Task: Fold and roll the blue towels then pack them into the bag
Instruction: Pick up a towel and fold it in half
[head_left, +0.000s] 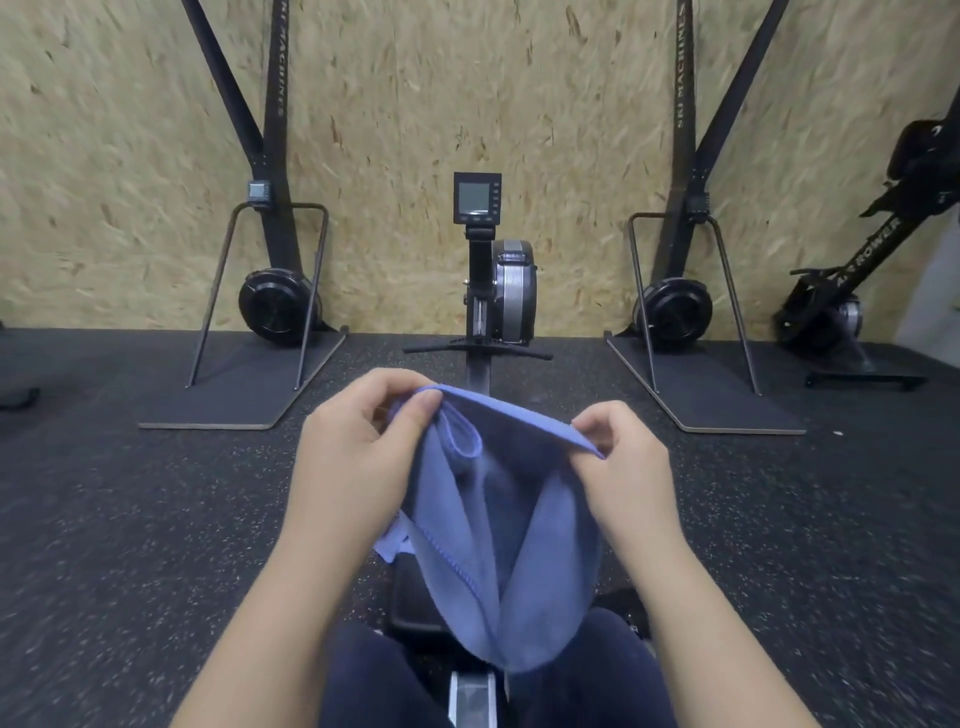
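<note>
- Dark-trousered knees (363, 675) sit at the bottom of the view, either side of a grey rowing machine rail (470, 696).
- Above the lap hangs a blue towel (514, 545), held up off the floor; its lower end droops down to the knees, and a stitched hem runs down its left fold.
- At the towel's upper edge the left hand (358, 452) pinches the cloth: its grip is closed on the towel, thumb pressed on top of the edge, fingers curled behind it.
- Across from it, the right hand (623, 457) pinches the same upper edge, thumb and forefinger closed tight on the cloth, the other fingers curled.
- Between the two grips the top edge is drawn fairly taut, and a small loop of folded hem sags just below it, nearer the left grip.
- Beyond both grips stands the rowing machine's flywheel with its monitor (477, 197) on a post.
- Left and right of that, well beyond the grips, two ski machines (272, 291) stand against a chipboard wall (519, 78).
- Speckled black rubber floor (130, 519) lies under everything.
</note>
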